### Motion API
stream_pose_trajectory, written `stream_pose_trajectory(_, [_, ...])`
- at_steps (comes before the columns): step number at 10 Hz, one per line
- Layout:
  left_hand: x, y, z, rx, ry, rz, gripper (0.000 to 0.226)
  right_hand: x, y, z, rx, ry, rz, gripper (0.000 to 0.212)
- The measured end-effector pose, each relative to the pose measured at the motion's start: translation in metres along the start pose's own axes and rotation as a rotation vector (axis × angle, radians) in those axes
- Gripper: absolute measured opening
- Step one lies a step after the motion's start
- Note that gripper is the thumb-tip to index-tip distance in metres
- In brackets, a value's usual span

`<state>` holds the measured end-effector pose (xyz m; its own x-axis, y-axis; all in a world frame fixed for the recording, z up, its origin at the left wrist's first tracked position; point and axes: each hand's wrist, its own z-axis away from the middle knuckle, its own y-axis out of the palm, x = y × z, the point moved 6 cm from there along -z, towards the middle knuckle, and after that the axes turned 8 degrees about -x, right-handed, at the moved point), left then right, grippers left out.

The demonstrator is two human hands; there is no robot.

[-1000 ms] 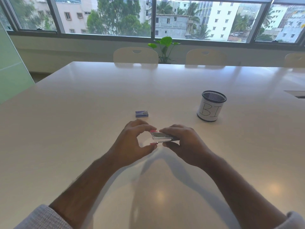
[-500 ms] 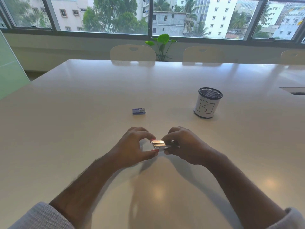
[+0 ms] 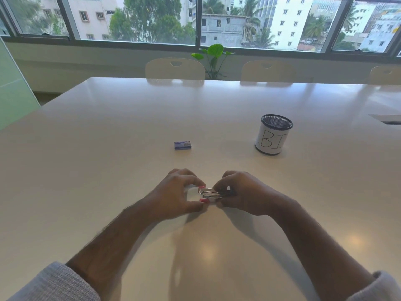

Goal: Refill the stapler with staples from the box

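A small stapler (image 3: 210, 194) with a metal body and red ends lies between my two hands, low over the white table (image 3: 108, 148). My left hand (image 3: 176, 193) pinches its left end with thumb and forefinger. My right hand (image 3: 243, 192) grips its right part, which the fingers hide. A small blue staple box (image 3: 182, 145) lies shut on the table, well beyond my hands and slightly left.
A black mesh pen cup (image 3: 273, 134) with a white label stands at the back right. Cream chairs (image 3: 174, 69) line the far table edge, with a green plant (image 3: 213, 55) behind them. A cable slot (image 3: 388, 119) sits at the right edge.
Both hands have stayed on the stapler and drifted slightly toward me. My fingers have shifted a little on it. The staple box and cup have not moved on the table.
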<state>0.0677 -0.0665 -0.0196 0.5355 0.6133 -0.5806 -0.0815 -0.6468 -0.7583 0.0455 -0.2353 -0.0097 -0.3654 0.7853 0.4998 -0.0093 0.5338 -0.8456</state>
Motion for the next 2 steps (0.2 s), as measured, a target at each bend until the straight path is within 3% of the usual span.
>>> stream_pose_trajectory(1, [0.004,-0.0024,0.0012,0.028,-0.036,-0.002,0.067,-0.002,-0.0038,0.0029,0.029,0.03,-0.019,0.044])
stream_pose_trajectory(2, [0.008,-0.0089,-0.0007,-0.057,-0.063,0.022,0.069,-0.0059,-0.0109,0.0039,-0.05,0.059,-0.053,0.049])
